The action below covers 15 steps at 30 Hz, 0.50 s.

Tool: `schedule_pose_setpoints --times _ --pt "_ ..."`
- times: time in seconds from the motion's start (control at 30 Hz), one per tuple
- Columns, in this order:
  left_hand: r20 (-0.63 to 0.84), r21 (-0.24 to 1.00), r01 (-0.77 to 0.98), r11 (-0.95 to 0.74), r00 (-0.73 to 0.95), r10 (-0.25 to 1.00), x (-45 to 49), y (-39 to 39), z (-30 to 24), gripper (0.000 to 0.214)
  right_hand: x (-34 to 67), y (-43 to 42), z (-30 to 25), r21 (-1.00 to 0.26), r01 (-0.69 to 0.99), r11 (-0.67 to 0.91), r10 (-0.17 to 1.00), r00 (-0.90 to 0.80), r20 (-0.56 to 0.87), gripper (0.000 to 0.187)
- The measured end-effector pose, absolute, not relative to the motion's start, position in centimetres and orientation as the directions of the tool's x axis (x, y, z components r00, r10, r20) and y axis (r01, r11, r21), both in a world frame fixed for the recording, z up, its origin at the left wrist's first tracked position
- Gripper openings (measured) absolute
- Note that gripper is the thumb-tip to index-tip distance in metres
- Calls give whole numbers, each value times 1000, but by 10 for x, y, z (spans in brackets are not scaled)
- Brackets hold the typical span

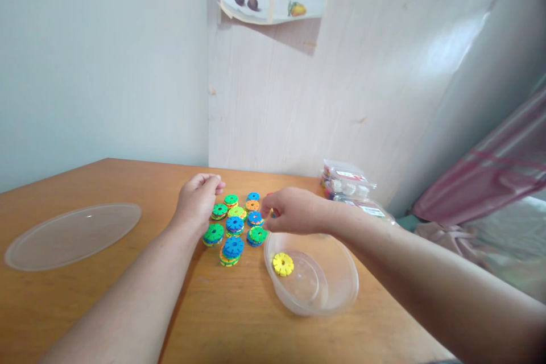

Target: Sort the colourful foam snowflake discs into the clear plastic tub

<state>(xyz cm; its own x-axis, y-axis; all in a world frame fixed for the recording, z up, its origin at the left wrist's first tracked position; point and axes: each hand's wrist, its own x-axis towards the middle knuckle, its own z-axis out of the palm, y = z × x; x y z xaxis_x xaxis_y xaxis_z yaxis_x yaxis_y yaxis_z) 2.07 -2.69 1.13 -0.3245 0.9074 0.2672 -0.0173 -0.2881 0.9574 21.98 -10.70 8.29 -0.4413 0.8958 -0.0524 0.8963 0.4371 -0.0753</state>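
Clear plastic tub (340, 289), yellow disc (288, 269) inside, left hand (198, 198) and right hand (292, 210) curled by stacked discs (232, 253), cannot tell what either holds, packet labels (372, 211) unreadable

Disc stacks (235, 224): mostly between your left hand (198, 198) and right hand (294, 210);
Tub (339, 276): nearer you than both, disc (283, 264) inside;
Lid (74, 236): left of both

Left hand (197, 199), right hand (292, 210) (both curled)
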Motion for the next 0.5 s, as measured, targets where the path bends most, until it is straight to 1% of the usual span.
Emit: schedule_pose_setpoints --times 0.13,0.2,0.37,0.5 --pt "259 957 -38 -288 -333 907 19 -27 14 18 188 -102 77 84 833 547 835 -536 -122 37" --pt "256 955 -56 -290 -334 907 19 -27 14 17 175 -99 74 136 788 600 798 -578 -170 39" --pt "255 948 -96 -303 -339 905 19 -25 13 16 158 -92 63 182 741 647 759 -601 -250 44" --pt "272 942 -98 -320 -335 902 18 -24 11 17 153 -89 57 192 718 669 737 -606 -301 37"
